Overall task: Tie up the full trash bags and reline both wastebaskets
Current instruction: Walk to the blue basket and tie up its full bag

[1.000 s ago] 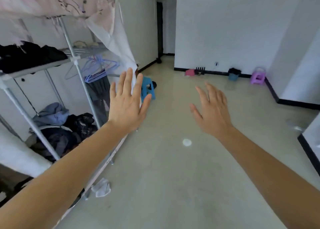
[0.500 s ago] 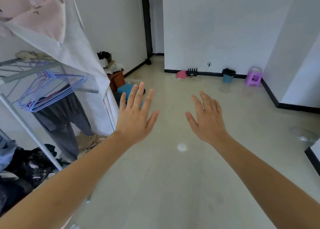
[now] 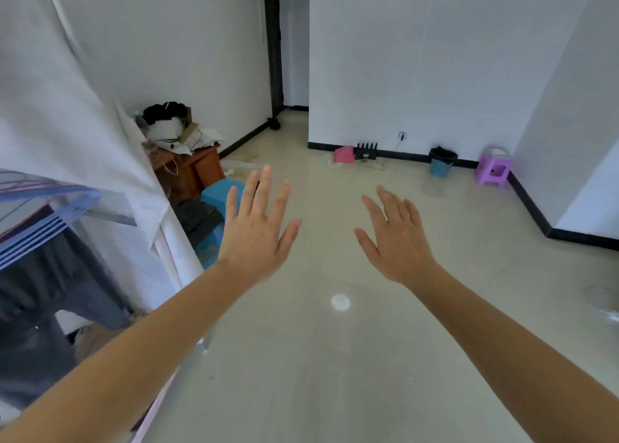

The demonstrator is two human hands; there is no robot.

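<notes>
A small blue mesh wastebasket (image 3: 441, 165) lined with a black trash bag (image 3: 443, 152) stands against the far white wall. My left hand (image 3: 258, 231) and my right hand (image 3: 397, 238) are stretched out in front of me over the floor, fingers straight and spread, palms down, holding nothing. Both hands are far from the wastebasket. I see only this one wastebasket.
A fabric wardrobe (image 3: 83, 161) with hangers and clothes fills the left side. Beyond it are a cluttered brown desk (image 3: 192, 169) and a blue stool (image 3: 217, 194). A purple stool (image 3: 494, 169), a pink box (image 3: 344, 154) and a black router (image 3: 366, 150) sit along the far wall.
I have moved forward past the wardrobe; the desk and the far wall are nearer. Both hands stay open, stretched ahead and slightly lower in view.
</notes>
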